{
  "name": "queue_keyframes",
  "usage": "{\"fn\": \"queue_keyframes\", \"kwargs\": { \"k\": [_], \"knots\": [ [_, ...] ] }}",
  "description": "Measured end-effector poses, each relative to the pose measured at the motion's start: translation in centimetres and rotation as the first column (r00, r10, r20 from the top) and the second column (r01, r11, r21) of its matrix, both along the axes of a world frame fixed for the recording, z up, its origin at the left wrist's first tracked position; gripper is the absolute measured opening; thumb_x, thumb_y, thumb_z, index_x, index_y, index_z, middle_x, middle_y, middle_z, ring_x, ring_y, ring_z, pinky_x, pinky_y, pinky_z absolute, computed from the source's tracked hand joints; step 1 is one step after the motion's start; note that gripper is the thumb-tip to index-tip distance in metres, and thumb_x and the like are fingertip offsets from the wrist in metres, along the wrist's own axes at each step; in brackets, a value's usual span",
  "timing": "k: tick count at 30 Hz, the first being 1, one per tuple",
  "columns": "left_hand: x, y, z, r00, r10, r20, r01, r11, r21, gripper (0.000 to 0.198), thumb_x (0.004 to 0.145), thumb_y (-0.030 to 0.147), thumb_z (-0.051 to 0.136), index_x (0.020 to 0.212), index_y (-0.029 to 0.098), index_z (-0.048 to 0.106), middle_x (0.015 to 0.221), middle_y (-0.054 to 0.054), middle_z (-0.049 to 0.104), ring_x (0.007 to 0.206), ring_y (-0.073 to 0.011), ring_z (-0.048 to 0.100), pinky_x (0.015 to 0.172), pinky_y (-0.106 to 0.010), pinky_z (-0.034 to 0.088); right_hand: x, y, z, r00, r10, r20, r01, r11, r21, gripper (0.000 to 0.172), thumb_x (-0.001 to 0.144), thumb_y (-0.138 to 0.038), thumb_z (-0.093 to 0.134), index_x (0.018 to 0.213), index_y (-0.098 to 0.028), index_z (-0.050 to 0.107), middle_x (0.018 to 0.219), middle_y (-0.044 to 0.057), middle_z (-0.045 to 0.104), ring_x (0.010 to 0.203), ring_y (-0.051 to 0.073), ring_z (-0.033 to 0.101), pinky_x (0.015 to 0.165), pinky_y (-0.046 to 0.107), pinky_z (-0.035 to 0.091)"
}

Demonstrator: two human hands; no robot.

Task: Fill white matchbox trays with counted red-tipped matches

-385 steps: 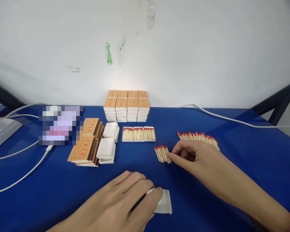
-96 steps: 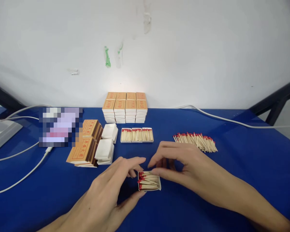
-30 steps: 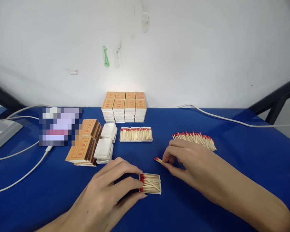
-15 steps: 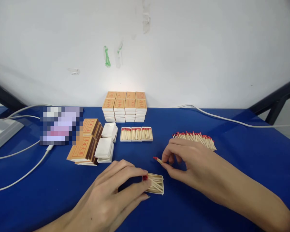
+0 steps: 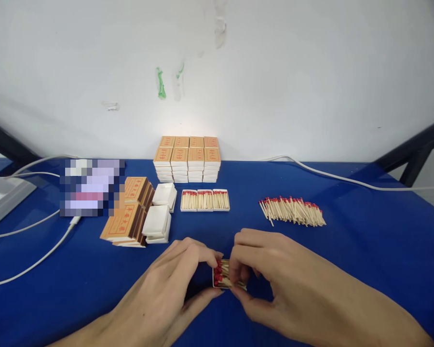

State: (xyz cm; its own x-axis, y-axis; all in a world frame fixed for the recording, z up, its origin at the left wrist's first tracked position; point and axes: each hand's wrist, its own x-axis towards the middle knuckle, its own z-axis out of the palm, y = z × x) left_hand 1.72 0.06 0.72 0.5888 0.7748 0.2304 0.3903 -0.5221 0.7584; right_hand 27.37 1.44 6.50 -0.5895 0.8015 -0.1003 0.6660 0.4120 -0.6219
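A small white matchbox tray lies on the blue table, filled with matches whose red heads point left. My left hand holds it at its left end, index finger on the far side and thumb on the near side. Over the tray's right half, my right hand pinches matches between thumb and fingers, down at the contents. Its fingers hide part of the tray, so how many matches it grips cannot be seen. Beyond the right hand lies a loose pile of matches.
Three filled trays stand side by side in the middle. Left of them are stacked white trays and orange matchbox sleeves. Stacked matchboxes stand by the wall. A blurred-out object and white cables lie at left.
My right hand has moved left and down from beside the pile to the tray, carrying a match. My left thumb has shifted off the matches to the tray's near side.
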Motion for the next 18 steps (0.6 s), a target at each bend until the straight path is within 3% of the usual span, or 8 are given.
{"fn": "queue_keyframes", "kwargs": {
  "k": [8, 13, 18],
  "knots": [
    [0.1, 0.2, 0.0, 1.0, 0.009, -0.017, -0.008, 0.999, 0.05, 0.032, 0.113, 0.023, 0.076, 0.138, 0.032, 0.059, 0.126, 0.003, 0.075, 0.112, -0.0161, 0.077, 0.099, -0.027, 0.063, 0.8, 0.7, -0.5, 0.999, 0.043, -0.012, -0.043, 0.999, 0.002, 0.014, 0.11, -0.022, 0.073, 0.096, -0.025, 0.073, 0.102, -0.002, 0.072, 0.089, 0.016, 0.068, 0.075, 0.03, 0.048],
    [-0.1, 0.2, 0.1, 0.999, 0.027, -0.024, -0.026, 0.998, 0.057, 0.037, 0.11, 0.024, 0.08, 0.14, 0.033, 0.06, 0.124, 0.005, 0.075, 0.111, -0.0144, 0.077, 0.099, -0.024, 0.062, 1.4, 1.2, -0.8, 0.999, 0.033, -0.038, -0.034, 0.999, -0.012, 0.012, 0.113, -0.033, 0.074, 0.102, -0.029, 0.075, 0.107, -0.003, 0.072, 0.092, 0.015, 0.069, 0.079, 0.03, 0.05],
    [-0.1, 0.2, 0.4, 0.998, 0.057, -0.036, -0.056, 0.998, 0.038, 0.044, 0.105, 0.018, 0.084, 0.138, 0.035, 0.06, 0.12, 0.007, 0.073, 0.106, -0.0131, 0.077, 0.095, -0.022, 0.062, 1.7, 1.4, -1.2, 0.998, -0.037, -0.041, 0.036, 0.999, -0.025, 0.008, 0.113, -0.03, 0.074, 0.106, -0.031, 0.077, 0.108, -0.004, 0.072, 0.092, 0.014, 0.069, 0.082, 0.029, 0.051]
  ]
}}
